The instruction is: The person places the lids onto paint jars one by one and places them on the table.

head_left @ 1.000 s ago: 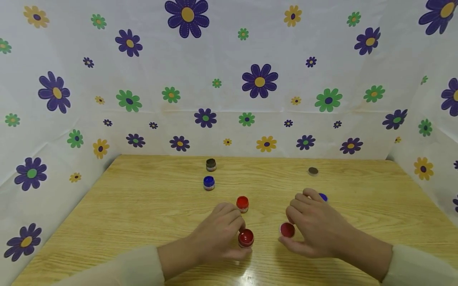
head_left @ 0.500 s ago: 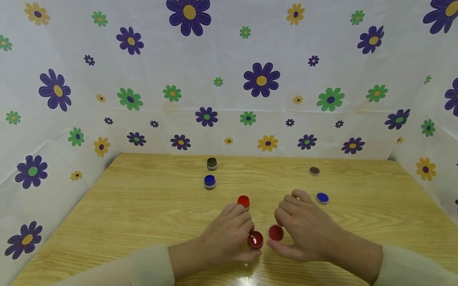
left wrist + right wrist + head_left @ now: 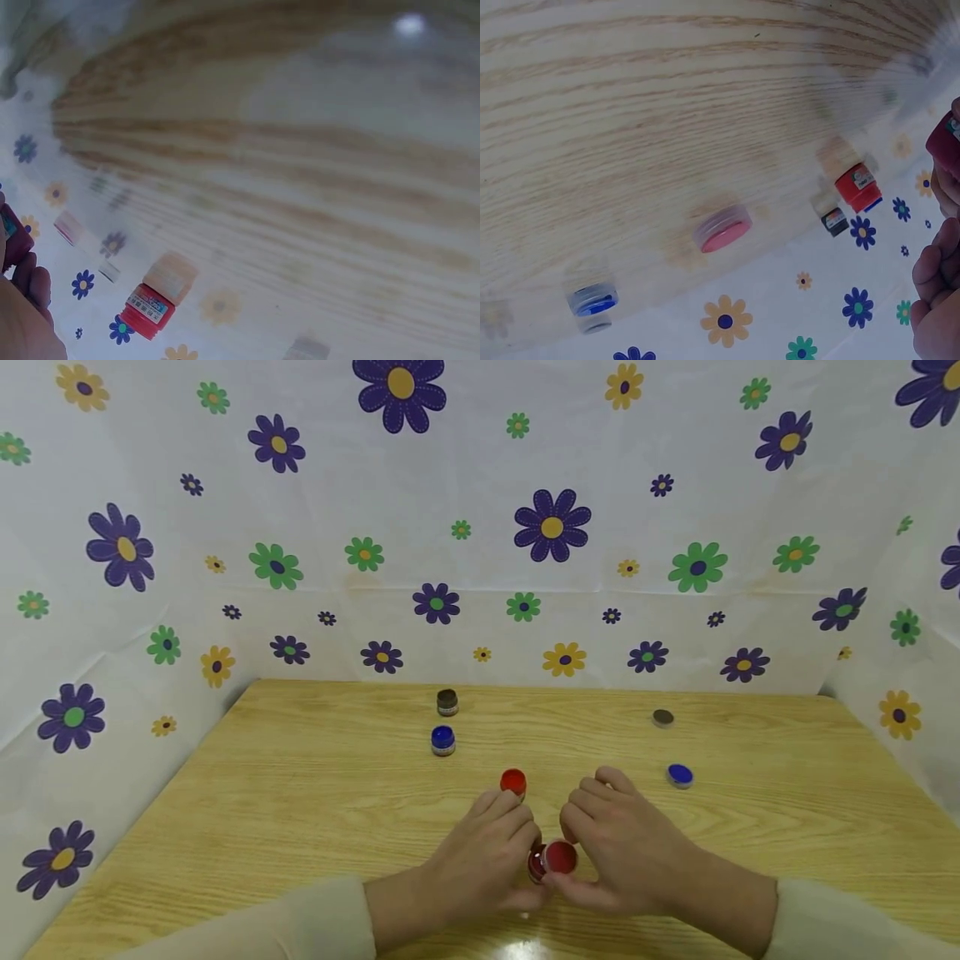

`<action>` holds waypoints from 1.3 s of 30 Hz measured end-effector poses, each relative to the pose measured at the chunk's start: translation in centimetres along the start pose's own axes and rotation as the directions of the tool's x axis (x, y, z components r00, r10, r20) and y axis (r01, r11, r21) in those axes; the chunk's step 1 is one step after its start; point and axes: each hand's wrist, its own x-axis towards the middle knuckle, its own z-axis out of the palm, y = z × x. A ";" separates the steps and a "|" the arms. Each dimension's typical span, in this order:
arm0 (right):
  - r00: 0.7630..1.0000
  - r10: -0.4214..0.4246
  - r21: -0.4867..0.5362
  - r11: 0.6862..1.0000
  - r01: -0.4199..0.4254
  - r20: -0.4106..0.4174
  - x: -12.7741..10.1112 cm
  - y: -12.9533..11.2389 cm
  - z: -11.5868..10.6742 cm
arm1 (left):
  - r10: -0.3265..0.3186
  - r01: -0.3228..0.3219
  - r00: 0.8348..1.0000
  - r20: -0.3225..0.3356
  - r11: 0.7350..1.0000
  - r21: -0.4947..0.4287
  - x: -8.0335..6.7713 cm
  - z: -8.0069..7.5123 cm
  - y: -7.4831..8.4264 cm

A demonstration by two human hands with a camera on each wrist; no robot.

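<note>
My left hand (image 3: 480,860) holds a small paint jar (image 3: 536,865) of dark red paint between thumb and fingers. In the left wrist view the same dark red jar (image 3: 15,241) sits at the left edge. My right hand (image 3: 633,852) pinches a round lid (image 3: 560,857) with a dark red inner face turned up to the head camera. That lid overlaps the jar's right side in the head view; whether they touch I cannot tell. Just beyond my left fingers stands an uncapped bright red paint jar (image 3: 513,782), partly covered by them.
Farther back stand an uncapped blue jar (image 3: 442,741) and a dark brown or black jar (image 3: 447,702). To the right lie a blue lid (image 3: 679,776) and a dark lid (image 3: 663,718). In the right wrist view a pinkish-red lid (image 3: 724,229) lies on the wooden table (image 3: 630,135).
My hands have come together: the right one moved left with the lid, and the left shifted slightly right with the dark red jar. Now the blue lid is fully uncovered.
</note>
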 end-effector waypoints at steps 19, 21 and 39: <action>0.999 0.008 -0.011 1.000 -0.007 0.036 0.0 -0.6 0.5 | 0.015 -0.014 1.000 -0.004 0.999 0.047 0.2 0.1 0.6; 0.999 0.004 -0.016 1.000 -0.004 0.033 0.0 -0.6 0.6 | 0.017 -0.017 1.000 -0.001 0.999 0.045 0.2 0.1 0.6; 0.991 -0.121 -0.102 0.988 0.115 -0.056 -0.2 -0.1 0.7 | -0.059 0.060 0.998 0.030 0.997 -0.048 0.1 -0.4 0.5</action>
